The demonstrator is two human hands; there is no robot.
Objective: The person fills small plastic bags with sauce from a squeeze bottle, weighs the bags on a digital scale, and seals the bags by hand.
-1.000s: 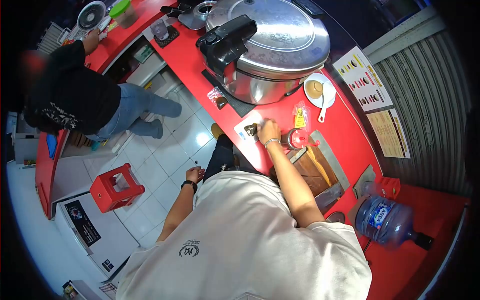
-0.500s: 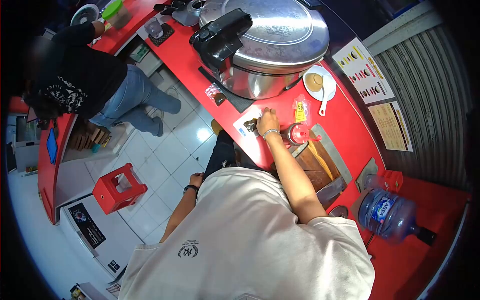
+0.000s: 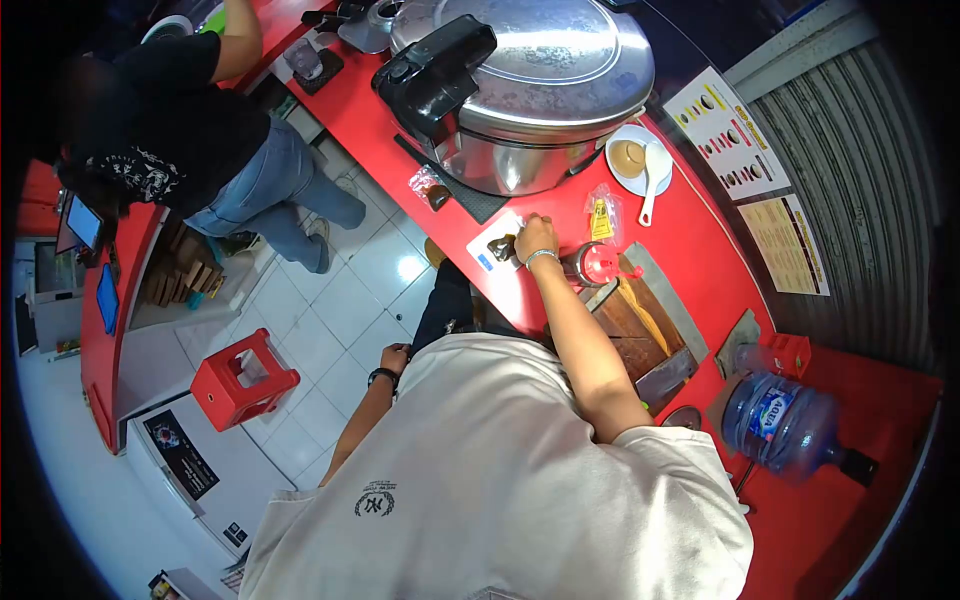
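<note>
My right hand [image 3: 537,238] is on the red counter [image 3: 400,170], fingers bent together at the edge of a small dark item [image 3: 503,248] that lies on a white card or packet [image 3: 485,259]. What its fingertips hold is too small to make out. Just right of that hand stands a jar with a red lid [image 3: 601,263]. Behind it lies a clear packet with a yellow label [image 3: 601,218]. My left hand [image 3: 396,357] hangs low beside my leg over the tiled floor, its fingers curled and partly hidden.
A large steel cooker [image 3: 540,90] stands on the counter beside a white plate with a spoon [image 3: 640,160]. Nearer are a wooden board [image 3: 640,325] and a water bottle [image 3: 785,420]. A red stool [image 3: 245,380] and a person in black [image 3: 170,120] are at left.
The view has shifted slightly. The person at left has turned and moved an arm toward the right. My right hand stays by the dark item, and my left hand remains low.
</note>
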